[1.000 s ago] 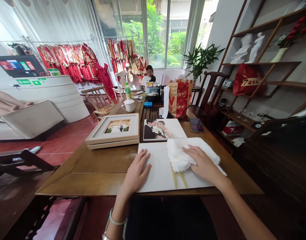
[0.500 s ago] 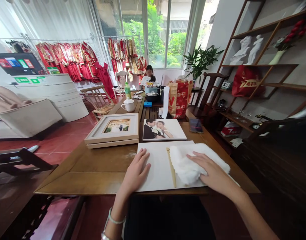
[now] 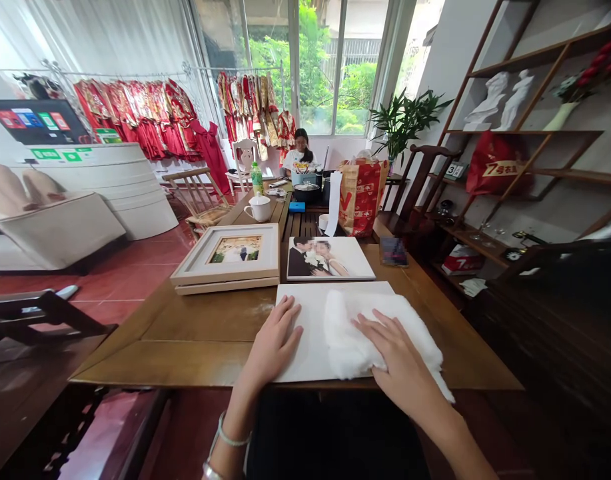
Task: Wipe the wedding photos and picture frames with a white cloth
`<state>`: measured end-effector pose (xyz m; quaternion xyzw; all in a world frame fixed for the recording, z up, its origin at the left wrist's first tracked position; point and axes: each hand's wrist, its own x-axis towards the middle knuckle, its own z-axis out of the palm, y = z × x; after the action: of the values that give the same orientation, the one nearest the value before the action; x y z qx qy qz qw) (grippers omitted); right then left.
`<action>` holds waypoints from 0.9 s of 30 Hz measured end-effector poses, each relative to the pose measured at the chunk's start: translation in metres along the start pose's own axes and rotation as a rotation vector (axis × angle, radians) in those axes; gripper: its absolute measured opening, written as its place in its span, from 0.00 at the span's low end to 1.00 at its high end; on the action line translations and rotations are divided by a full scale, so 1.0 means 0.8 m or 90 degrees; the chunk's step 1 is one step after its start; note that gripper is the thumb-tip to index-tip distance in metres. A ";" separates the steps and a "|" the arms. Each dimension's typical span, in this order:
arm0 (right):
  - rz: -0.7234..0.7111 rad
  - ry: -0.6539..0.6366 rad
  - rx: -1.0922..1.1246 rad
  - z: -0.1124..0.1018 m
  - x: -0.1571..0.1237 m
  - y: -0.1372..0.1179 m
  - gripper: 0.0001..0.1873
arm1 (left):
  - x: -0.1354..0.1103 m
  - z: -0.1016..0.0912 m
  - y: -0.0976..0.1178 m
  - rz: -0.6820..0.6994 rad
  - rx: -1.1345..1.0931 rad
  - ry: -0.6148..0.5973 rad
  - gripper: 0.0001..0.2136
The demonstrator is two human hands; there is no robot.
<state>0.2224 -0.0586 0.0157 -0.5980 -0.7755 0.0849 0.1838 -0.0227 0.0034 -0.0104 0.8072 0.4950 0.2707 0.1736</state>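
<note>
Cloth (image 3: pixel 346 337) leftward, white panel (image 3: pixel 311 317) part-hidden

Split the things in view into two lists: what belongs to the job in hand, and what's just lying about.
Belongs to the job, judging by the hands:
- white cloth, under the right hand
- white panel, under the left hand and the cloth

Apparently just lying about:
- picture frame
- photo of a couple
- lidded white cup
- green-capped bottle
- red-and-tan bag
</note>
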 end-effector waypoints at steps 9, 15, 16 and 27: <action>0.002 -0.084 0.103 -0.027 -0.031 0.053 0.37 | 0.000 -0.002 0.004 -0.007 -0.004 0.003 0.19; 0.059 -0.001 0.077 -0.006 0.066 0.042 0.34 | 0.000 -0.002 0.003 -0.004 -0.004 0.007 0.19; 0.064 0.006 0.076 -0.001 0.078 0.034 0.33 | 0.000 -0.002 0.003 -0.003 -0.004 0.008 0.19; -0.094 -0.110 0.092 -0.006 -0.001 -0.036 0.45 | 0.000 0.002 0.001 -0.002 -0.027 0.012 0.20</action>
<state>0.1985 -0.0673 0.0305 -0.5148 -0.8224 0.1779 0.1645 -0.0212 0.0030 -0.0110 0.8001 0.4918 0.2887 0.1860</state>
